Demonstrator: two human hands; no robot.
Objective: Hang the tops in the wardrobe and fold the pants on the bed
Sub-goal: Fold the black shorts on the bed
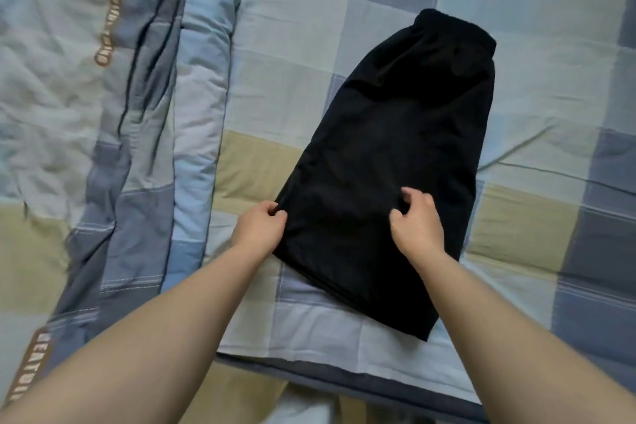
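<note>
Black pants [389,162]: soft woven or knit cloth, matt, no sheen, mostly smooth with faint creases; gathered elastic waistband [454,29] looks thicker and slightly fuzzy. Checked bedsheet [537,107]: thin cotton-like cloth, matt, lightly wrinkled, stitched seams between the blue, beige and grey patches. Quilt [103,113] on the left: padded cloth, matt, puffy and heavily crumpled, with brown printed lettering strips [112,14] that look flat, not glossy.
</note>
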